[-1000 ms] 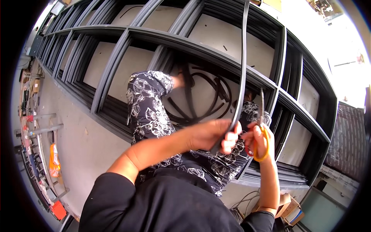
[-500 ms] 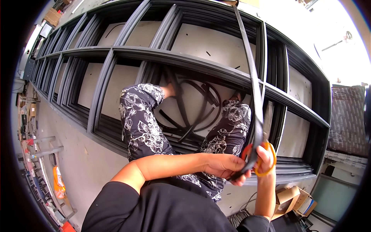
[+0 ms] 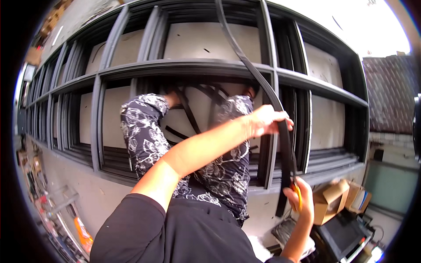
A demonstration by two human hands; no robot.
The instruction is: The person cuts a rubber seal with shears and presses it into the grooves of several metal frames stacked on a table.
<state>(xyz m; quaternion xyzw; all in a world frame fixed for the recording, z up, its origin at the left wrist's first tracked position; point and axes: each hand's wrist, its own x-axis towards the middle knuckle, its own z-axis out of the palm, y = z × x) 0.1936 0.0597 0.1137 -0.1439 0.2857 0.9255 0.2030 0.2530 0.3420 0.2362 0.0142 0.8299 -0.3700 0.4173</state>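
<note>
A long black flexible strip (image 3: pixel 286 153) comes down from the far edge, over the right part of the frames, with its lower end hanging beside my right hand. My left hand (image 3: pixel 265 120) reaches across my body and pinches the strip between thumb and fingers. Lower down, my right hand (image 3: pixel 305 197) is closed around orange-handled scissors (image 3: pixel 298 196), against the strip's lower stretch. The scissors point upward along the strip; whether the blades are apart I cannot tell. Stacked dark grey window-like frames (image 3: pixel 184 63) lie around my legs.
Cut pieces of black strip (image 3: pixel 187 111) lie on the floor inside the frame opening between my feet. Open cardboard boxes (image 3: pixel 329 206) and a black box-shaped device (image 3: pixel 340 236) are at the lower right. A ladder (image 3: pixel 66 201) and an orange bag (image 3: pixel 82 232) are at the lower left.
My left hand has slid away from the scissors, up and forward along the strip. The scissors have moved lower, and a longer end of strip now hangs below. My view has shifted right.
</note>
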